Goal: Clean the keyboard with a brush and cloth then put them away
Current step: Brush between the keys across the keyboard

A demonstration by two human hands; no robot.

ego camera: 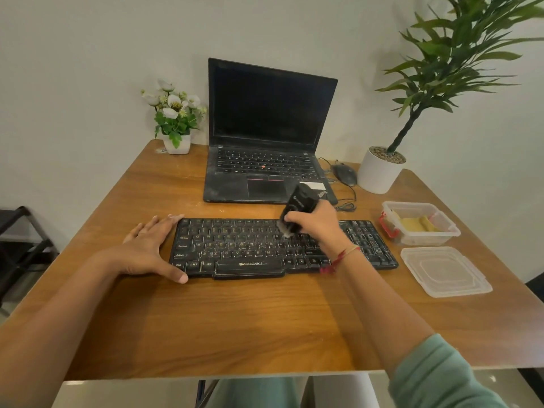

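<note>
Keyboard [235, 245] reads ZEBRONICS; your right hand [316, 223] curls its fingers round the black brush [298, 201], bristles on keys; your left hand [150, 248] lies flat, fingers together, against its left end.

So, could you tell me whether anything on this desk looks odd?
Mostly tidy. The laptop palm rest is filmed with pale dust, and the lid lies off beside the open container holding a yellow cloth.
</note>
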